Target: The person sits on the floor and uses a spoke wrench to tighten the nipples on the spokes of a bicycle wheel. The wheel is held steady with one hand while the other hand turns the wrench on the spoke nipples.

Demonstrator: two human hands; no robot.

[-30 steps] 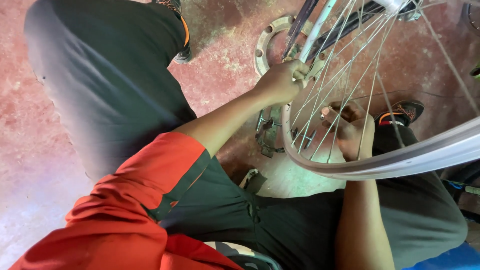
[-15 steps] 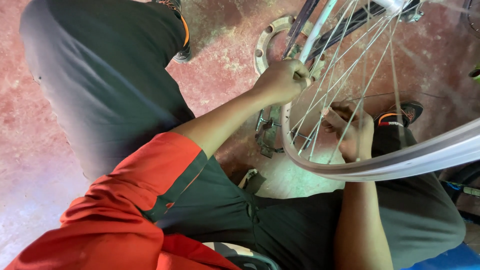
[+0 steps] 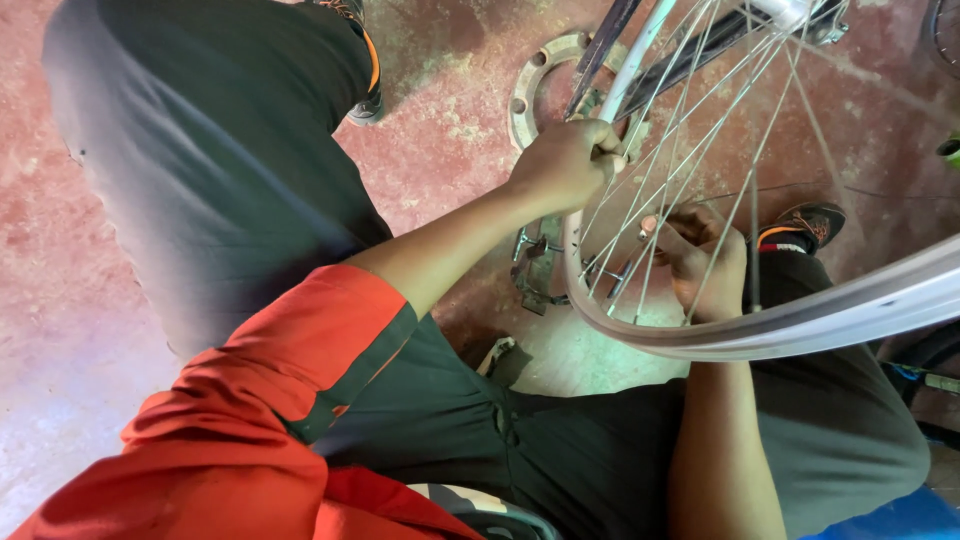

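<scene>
Head view: left hand (image 3: pixel 567 160) clenches the silver bicycle wheel rim (image 3: pixel 800 325) over the red concrete floor (image 3: pixel 450 120); right hand (image 3: pixel 700 262) pinches thin steel spokes (image 3: pixel 690 120). Fingers between taut spokes could get nipped if the rim slips.

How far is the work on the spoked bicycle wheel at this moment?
Done: the silver metal bicycle wheel rim carries no tyre, and many thin steel spokes already run to it. In hand: the left hand grips the rim's edge, while the right hand pinches one spoke among the others. Left: whether every spoke is fitted or tight cannot be judged here.
</scene>
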